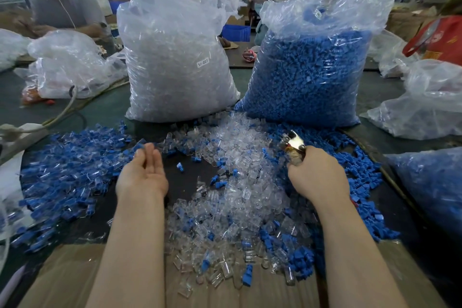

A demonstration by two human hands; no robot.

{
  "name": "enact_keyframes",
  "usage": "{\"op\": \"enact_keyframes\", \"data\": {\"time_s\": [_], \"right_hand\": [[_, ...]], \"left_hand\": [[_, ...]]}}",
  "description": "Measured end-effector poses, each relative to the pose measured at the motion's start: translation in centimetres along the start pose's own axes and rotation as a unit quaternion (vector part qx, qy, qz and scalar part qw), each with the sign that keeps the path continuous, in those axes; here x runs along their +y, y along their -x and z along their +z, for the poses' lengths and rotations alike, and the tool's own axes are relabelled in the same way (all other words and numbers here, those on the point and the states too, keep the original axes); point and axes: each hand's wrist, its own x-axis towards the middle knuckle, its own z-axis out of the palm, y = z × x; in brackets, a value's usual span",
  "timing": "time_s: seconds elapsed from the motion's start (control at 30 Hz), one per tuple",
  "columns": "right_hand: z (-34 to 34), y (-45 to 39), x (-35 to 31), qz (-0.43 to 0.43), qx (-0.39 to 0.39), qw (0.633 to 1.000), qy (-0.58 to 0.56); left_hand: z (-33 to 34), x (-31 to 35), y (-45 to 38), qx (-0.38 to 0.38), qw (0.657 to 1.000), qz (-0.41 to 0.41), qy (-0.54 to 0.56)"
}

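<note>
One metal tool (293,143), gripped by right fingers (297,170)

**Views:** one, a wide-angle camera worn on the head.

**Position:** above the near edge of the desk (105,107), at the wearer's eye level.

**Facing:** forward and tilted down. Both forearms enter from the bottom edge. The left hand (143,174) lies left of centre. The right hand (317,172), with its metal tool (292,144), lies right of centre.

**Range:** close. The hands and the loose pile of parts (237,182) fill the lower half, with a cardboard sheet (62,277) along the bottom margin.

**Middle ground:** the clear bag (175,57) and the blue bag (307,70) stand just behind the pile and span the upper centre.

**Far field:** the workshop hall and a person's torso (62,0) at upper left, both blurred.

**Lens:** lines bow towards the margins.
</note>
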Motion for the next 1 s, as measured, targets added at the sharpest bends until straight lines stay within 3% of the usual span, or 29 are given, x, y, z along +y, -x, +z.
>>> {"op": "enact_keyframes", "data": {"time_s": [0.13,0.27,0.37,0.43,0.5,0.53,0.6,0.67,0.73,0.8,0.9,1.0], "right_hand": [[-0.1,0.2,0.4,0.053,-0.011,0.998,0.041],[-0.1,0.2,0.3,0.051,-0.028,0.997,0.054],[-0.1,0.2,0.3,0.047,-0.032,0.996,0.068],[-0.1,0.2,0.4,0.044,-0.038,0.996,0.073],[-0.1,0.2,0.5,0.045,-0.045,0.995,0.076],[-0.1,0.2,0.5,0.048,-0.044,0.995,0.076],[-0.1,0.2,0.5,0.059,-0.043,0.995,0.07],[-0.1,0.1,0.5,0.063,-0.047,0.995,0.064],[-0.1,0.1,0.5,0.061,-0.053,0.995,0.056],[0.0,0.0,0.6,0.06,-0.057,0.995,0.049],[0.0,0.0,0.7,0.05,-0.058,0.996,0.039],[0.1,0.0,0.6,0.043,-0.057,0.997,0.027]], "left_hand": [[-0.8,1.2,-0.4,0.04,0.995,0.012,0.089],[-0.9,1.9,-0.1,0.033,0.98,0.029,0.196],[-1.1,2.1,-0.2,0.011,0.976,0.038,0.215],[-1.1,2.1,-0.4,-0.011,0.988,0.047,0.147],[-0.8,1.9,-0.5,-0.041,0.996,0.071,-0.029],[-0.6,1.7,-0.4,-0.067,0.982,0.089,-0.15],[-0.3,1.2,-0.1,-0.142,0.899,0.128,-0.394],[-0.2,0.4,0.4,-0.209,0.77,0.16,-0.581],[-0.4,-0.4,0.6,-0.248,0.654,0.166,-0.695],[-0.6,-1.0,0.4,-0.262,0.573,0.153,-0.761],[-0.8,-1.0,-0.2,-0.27,0.499,0.136,-0.812],[-1.0,-0.8,-0.4,-0.28,0.48,0.154,-0.817]]}}
